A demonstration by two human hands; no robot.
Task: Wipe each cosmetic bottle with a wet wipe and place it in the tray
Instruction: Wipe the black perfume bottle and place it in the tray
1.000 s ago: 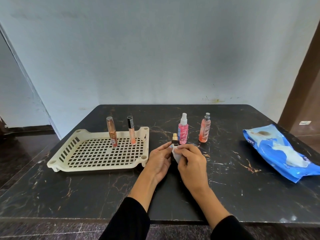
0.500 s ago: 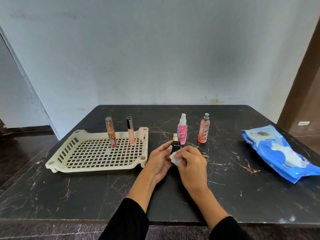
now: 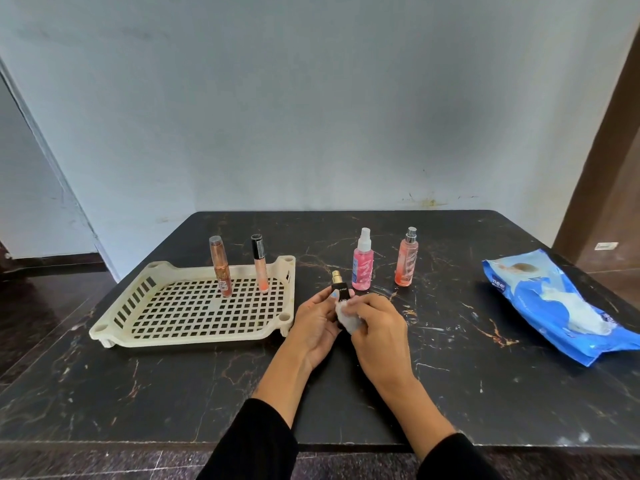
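My left hand (image 3: pixel 317 327) grips a small black bottle with a gold cap (image 3: pixel 338 289) upright just right of the tray. My right hand (image 3: pixel 379 332) pinches a crumpled white wet wipe (image 3: pixel 347 319) against the bottle's lower body. The cream slotted tray (image 3: pixel 138 327) lies on the left and holds two upright tubes at its far side: a copper one (image 3: pixel 220 268) and a black-capped peach one (image 3: pixel 259 266). A pink spray bottle (image 3: pixel 362 263) and an orange spray bottle (image 3: pixel 407 259) stand on the table behind my hands.
A blue pack of wet wipes (image 3: pixel 557 306) lies at the right of the black marble table (image 3: pixel 450 375), with a wipe poking out of its opening. A wall runs behind the table's far edge. The near edge is by my sleeves.
The wipe has slid from the bottle's neck down to its lower body, exposing the black label. Both hands stayed in nearly the same place.
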